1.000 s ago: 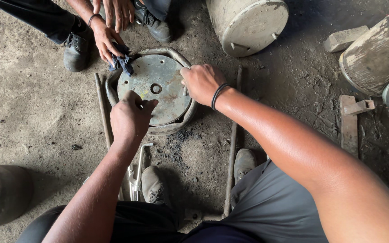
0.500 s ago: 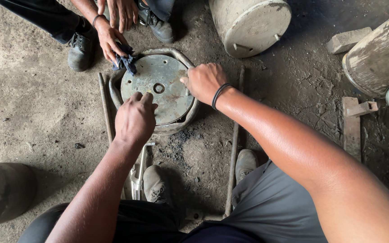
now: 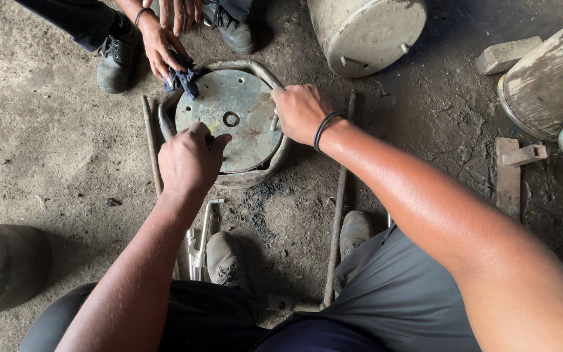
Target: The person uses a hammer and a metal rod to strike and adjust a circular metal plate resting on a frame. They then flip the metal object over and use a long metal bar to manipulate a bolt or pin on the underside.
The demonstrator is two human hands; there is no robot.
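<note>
Left hand (image 3: 189,160) and right hand (image 3: 302,111) grip round metal plate (image 3: 232,120) edges.

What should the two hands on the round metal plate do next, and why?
Probably lift or shift the round metal plate a little, both hands together. The left hand grips its near edge and the right hand its right edge, while another person's hand holds a dark cloth at the far edge.
</note>
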